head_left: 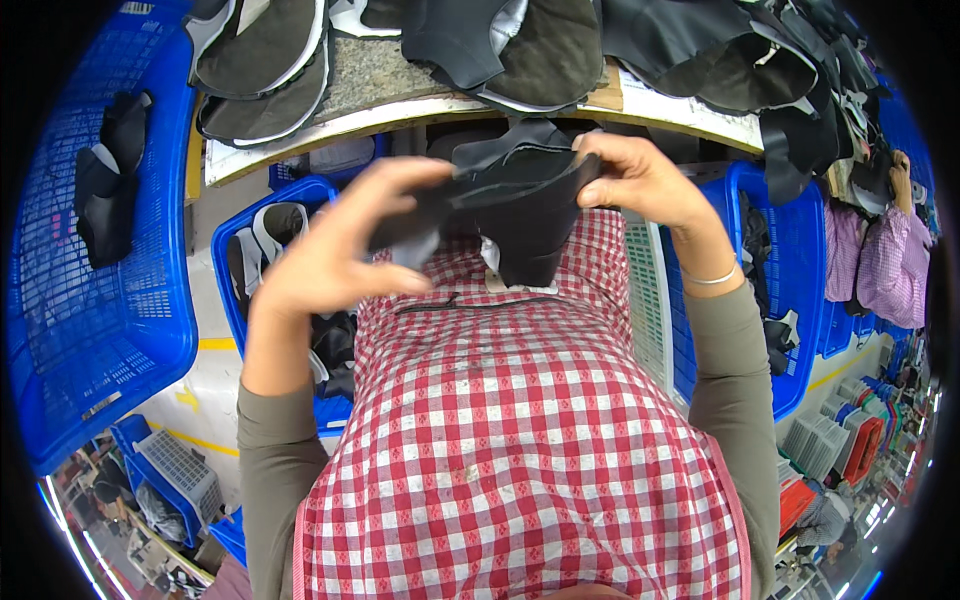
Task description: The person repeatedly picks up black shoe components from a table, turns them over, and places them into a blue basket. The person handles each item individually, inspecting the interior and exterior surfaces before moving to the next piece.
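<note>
A black shoe upper [530, 225] hangs in front of my apron, over my lap. Its top edge gapes and a bit of pale lining shows below. My right hand [650, 180] pinches its right end between thumb and fingers. At the upper's left end is my left hand [335, 245], thumb and fingers spread apart and somewhat blurred. Whether the left fingertips touch the material, I cannot make out. On the bench beyond lie more black uppers [455, 40] and dark, white-edged shoe pieces [265, 50].
The white bench edge [370, 138] curves just beyond my hands. Blue crates with shoe pieces stand at the far left [165, 260], below my left arm [232, 225] and by my right arm [800, 300]. Another person's hand [902, 180] works at the right.
</note>
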Demonstrator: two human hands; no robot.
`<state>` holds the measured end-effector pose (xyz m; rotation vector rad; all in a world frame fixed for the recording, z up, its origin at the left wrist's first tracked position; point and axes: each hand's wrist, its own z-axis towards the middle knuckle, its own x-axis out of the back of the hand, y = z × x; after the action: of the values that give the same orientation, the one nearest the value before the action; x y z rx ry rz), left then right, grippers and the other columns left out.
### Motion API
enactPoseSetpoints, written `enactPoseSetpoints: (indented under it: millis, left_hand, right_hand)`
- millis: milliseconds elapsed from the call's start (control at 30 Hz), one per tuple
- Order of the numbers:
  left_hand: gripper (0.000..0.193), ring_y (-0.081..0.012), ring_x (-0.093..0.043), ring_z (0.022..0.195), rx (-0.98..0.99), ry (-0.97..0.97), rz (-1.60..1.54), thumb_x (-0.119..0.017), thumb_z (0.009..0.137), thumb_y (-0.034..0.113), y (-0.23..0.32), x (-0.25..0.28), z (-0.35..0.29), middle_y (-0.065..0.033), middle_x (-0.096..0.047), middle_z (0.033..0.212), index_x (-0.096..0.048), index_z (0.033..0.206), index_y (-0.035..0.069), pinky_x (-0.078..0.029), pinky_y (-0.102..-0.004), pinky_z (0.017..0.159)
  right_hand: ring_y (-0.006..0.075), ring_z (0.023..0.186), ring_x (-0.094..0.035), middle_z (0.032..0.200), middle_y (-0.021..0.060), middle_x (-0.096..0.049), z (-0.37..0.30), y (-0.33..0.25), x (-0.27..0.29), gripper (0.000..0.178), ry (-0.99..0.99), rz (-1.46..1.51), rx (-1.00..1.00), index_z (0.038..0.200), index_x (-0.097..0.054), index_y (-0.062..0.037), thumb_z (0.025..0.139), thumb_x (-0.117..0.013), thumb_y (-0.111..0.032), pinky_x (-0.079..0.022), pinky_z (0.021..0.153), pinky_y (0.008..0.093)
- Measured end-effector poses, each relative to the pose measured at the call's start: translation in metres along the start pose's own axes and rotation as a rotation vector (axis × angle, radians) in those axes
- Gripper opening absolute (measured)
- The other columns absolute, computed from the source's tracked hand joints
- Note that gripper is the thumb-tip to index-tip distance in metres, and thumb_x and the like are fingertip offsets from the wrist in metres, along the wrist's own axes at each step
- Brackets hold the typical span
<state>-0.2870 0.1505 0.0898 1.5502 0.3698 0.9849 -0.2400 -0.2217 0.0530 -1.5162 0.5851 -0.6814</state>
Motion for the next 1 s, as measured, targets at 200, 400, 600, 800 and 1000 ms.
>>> enactPoseSetpoints:
  millis: [200, 400, 600, 800, 1000]
  left_hand:
    - [0.054, -0.0387, -0.065, 0.118, 0.048, 0.085, 0.395, -0.07, 0.08, -0.009, -0.026, -0.023, 0.018, -0.0177, -0.066, 0.124, -0.062, 0.132, 0.002, -0.054, -0.0426, 0.101]
    - [0.038, -0.0194, -0.074, 0.084, 0.261, 0.008, 0.135, -0.062, 0.106, 0.033, -0.039, 0.011, 0.041, -0.0136, -0.075, 0.086, -0.075, 0.11, -0.002, -0.056, -0.0352, 0.076]
    - [0.031, -0.0323, -0.07, 0.091, 0.437, 0.414, 0.735, -0.072, 0.095, 0.024, -0.053, 0.0, 0.055, -0.0102, -0.074, 0.09, -0.073, 0.113, -0.001, -0.055, -0.0396, 0.082]
    - [0.049, -0.0234, -0.062, 0.104, -0.603, 0.254, 0.665, -0.076, 0.084, 0.014, -0.042, -0.059, 0.065, -0.0034, -0.066, 0.108, -0.062, 0.131, 0.008, -0.046, -0.0387, 0.089]
    - [0.035, -0.0236, -0.057, 0.092, -0.164, 0.002, 0.986, -0.074, 0.076, 0.012, -0.021, -0.042, 0.067, 0.0027, -0.065, 0.092, -0.065, 0.109, 0.012, -0.041, -0.037, 0.08]
  right_hand:
    - [0.0062, 0.096, -0.059, 0.098, -0.0027, -0.065, 0.011, 0.003, -0.007, 0.021, 0.037, 0.094, -0.094, 0.112, -0.068, -0.002, 0.095, -0.077, -0.01, -0.052, 0.088, 0.0256]
    - [0.0125, 0.094, -0.063, 0.096, 0.0034, -0.067, 0.009, -0.02, -0.009, 0.022, -0.15, -0.259, -0.018, 0.111, -0.067, 0.0004, 0.093, -0.075, -0.008, -0.053, 0.086, 0.0308]
    - [0.027, 0.085, -0.065, 0.09, 0.009, -0.065, 0.006, -0.031, -0.038, 0.027, -0.022, -0.523, 0.028, 0.099, -0.065, -0.0027, 0.079, -0.083, -0.004, -0.053, 0.075, 0.0359]
    - [0.0228, 0.081, -0.061, 0.087, 0.007, -0.061, -0.006, -0.035, -0.045, 0.04, 0.195, -0.593, -0.068, 0.092, -0.06, -0.0024, 0.068, -0.092, -0.006, -0.049, 0.07, 0.0342]
    - [0.0285, 0.083, -0.059, 0.087, 0.0097, -0.058, -0.01, -0.038, -0.067, 0.039, 0.193, -0.698, 0.03, 0.091, -0.057, -0.0027, 0.07, -0.089, -0.004, -0.047, 0.069, 0.0384]
